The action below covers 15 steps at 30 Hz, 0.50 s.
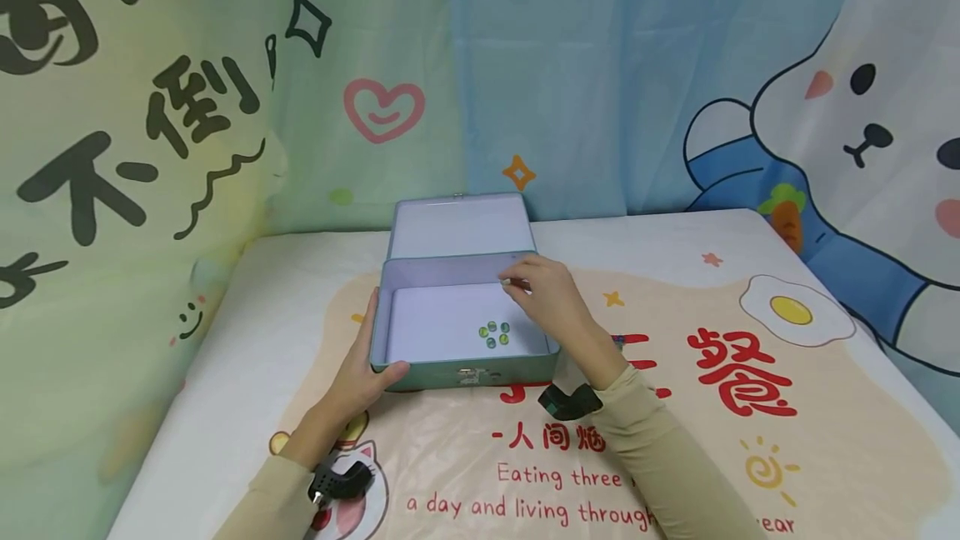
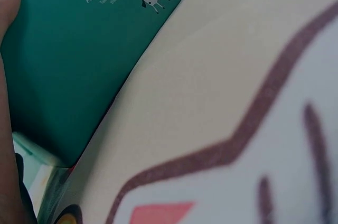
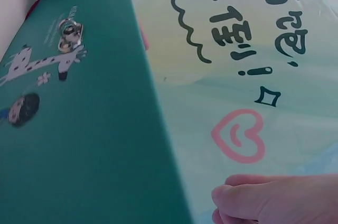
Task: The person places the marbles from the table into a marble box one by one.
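Note:
A green tin box lies on the table with its hinged lid raised at the back. Its front wall carries a metal clasp and a printed giraffe, seen in the left wrist view. Several green glass marbles lie on the pale floor, right of the middle. My left hand holds the box's left front corner, thumb over the front rim. Above the box's right half is my right hand, thumb and fingertips pinched together on a small pale piece, mostly hidden by the fingers.
A printed cloth with red lettering and a fried egg covers the table. Behind the table hangs a pastel curtain with a heart and a large cartoon animal. Black bands sit on both wrists.

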Motion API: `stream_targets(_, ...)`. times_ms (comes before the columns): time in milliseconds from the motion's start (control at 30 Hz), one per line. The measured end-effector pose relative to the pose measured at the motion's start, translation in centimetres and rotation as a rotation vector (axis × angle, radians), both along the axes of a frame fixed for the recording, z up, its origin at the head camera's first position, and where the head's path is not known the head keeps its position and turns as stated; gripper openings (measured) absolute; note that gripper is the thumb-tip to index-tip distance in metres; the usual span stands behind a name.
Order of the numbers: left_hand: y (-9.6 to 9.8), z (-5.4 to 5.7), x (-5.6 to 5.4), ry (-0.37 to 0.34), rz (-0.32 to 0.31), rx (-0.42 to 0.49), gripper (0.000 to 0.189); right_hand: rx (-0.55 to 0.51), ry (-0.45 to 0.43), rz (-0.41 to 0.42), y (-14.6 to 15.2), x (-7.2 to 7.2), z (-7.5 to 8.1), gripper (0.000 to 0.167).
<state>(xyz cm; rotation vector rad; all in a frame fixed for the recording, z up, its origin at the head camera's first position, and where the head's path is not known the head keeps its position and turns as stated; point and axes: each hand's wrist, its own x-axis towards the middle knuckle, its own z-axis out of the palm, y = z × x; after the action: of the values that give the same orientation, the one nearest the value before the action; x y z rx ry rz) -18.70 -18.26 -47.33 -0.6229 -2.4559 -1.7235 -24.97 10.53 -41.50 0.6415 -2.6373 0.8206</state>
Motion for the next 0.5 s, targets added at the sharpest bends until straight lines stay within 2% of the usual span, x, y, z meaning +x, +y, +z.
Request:
stream_targets(267, 0.2, 0.2, 0.1, -0.008, -0.002, 0.002, 0.110, 0.080, -0.033, 0.036, -0.7, -0.4, -1.8, 0.014)
stream_targets(500, 0.1, 0.3, 0.0, 0.004, 0.002, -0.015, 0.109, 0.235, -0.054, 0.101, -1.0, -0.3, -2.3, 0.015)
